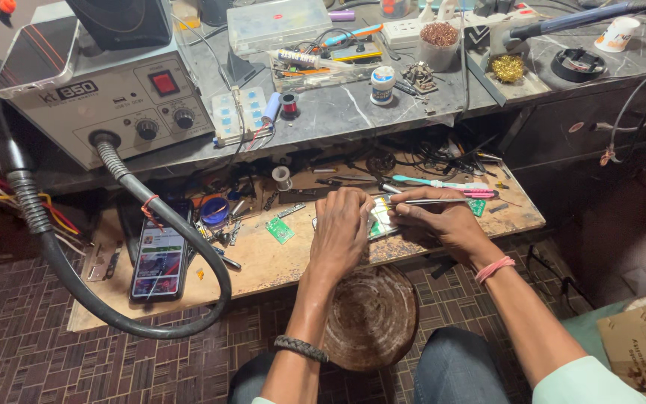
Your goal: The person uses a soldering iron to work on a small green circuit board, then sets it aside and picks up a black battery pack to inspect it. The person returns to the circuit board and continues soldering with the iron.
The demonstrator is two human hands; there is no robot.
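Head view, looking straight down: the right hand (443, 221) is pinched around a slim metal tool (428, 200), held like a pen, its tip pointing left onto a small circuit board (380, 221). The left hand (340, 230) is closed over that same board from the other side, fingers curled down on its left edge, pinning it to the wooden work board (263, 262). So the board sits squeezed between both hands, mostly hidden; only a pale-green strip shows in the gap.

Just left of the left hand lies a loose green circuit piece (280, 230). Behind the right hand rests a teal-handled toothbrush (443, 184). Further left, a smartphone (160, 258) lies face up with its screen lit, and the thick black hose (181, 239) of the grey rework station (106, 90) loops around it. Below the hands stands a round wooden stool top (371, 318).
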